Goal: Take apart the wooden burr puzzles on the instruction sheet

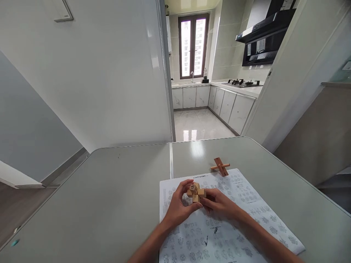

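Both grips grasping the wooden burr puzzle [196, 192], left hand [178, 206] and right hand [219, 204] opposed above the printed sheet [246, 204]; best kept low, pieces eased apart without forcing.

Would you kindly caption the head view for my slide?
Both hands, left hand and right hand, hold a wooden puzzle over a printed sheet.

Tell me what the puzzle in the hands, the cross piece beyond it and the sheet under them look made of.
Puzzle: pale, unpainted wood, seemingly. Cross piece: wood too, more orange-brown. Sheet: white printed paper, lying flat, probably.
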Available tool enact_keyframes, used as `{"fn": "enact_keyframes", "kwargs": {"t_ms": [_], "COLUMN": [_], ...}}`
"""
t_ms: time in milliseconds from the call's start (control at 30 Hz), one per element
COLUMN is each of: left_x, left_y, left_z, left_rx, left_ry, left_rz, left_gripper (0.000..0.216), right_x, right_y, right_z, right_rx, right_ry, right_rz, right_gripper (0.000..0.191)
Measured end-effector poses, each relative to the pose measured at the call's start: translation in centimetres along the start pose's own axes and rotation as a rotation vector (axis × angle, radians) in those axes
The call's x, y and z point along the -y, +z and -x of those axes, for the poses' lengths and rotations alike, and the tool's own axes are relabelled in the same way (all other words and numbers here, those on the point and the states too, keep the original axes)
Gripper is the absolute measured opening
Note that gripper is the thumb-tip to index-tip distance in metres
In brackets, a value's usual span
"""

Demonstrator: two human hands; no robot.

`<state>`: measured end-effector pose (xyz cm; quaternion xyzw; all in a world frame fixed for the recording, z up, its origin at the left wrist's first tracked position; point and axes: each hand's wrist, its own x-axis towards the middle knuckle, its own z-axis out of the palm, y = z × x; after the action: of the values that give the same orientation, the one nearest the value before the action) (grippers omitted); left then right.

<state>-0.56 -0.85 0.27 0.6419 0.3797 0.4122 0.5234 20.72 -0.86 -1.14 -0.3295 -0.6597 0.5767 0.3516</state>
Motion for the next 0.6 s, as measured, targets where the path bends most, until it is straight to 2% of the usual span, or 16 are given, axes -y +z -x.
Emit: {"fn": "enact_keyframes", "kwargs": {"t_ms": [233,600], "left_x": [0.0,-0.2], "left_y": [0.2,0.5], "left_z": [-0.1,0.0], "left_rx": [-0.058,-0.08], "left_ry": [-0.005,0.014], "left_rz": [-0.066,-0.143], "left_gripper": [0.067,0.071], "right_x": [-1.5,-2.1], "right_y": [0.0,0.3], "right_z": [-0.2,-0.2], "right_rx": [-0.172,-0.213], "right_ry": [-0.001,0.006], "right_rz": [0.024,0.123], "right_gripper": [0.035,0.038]}}
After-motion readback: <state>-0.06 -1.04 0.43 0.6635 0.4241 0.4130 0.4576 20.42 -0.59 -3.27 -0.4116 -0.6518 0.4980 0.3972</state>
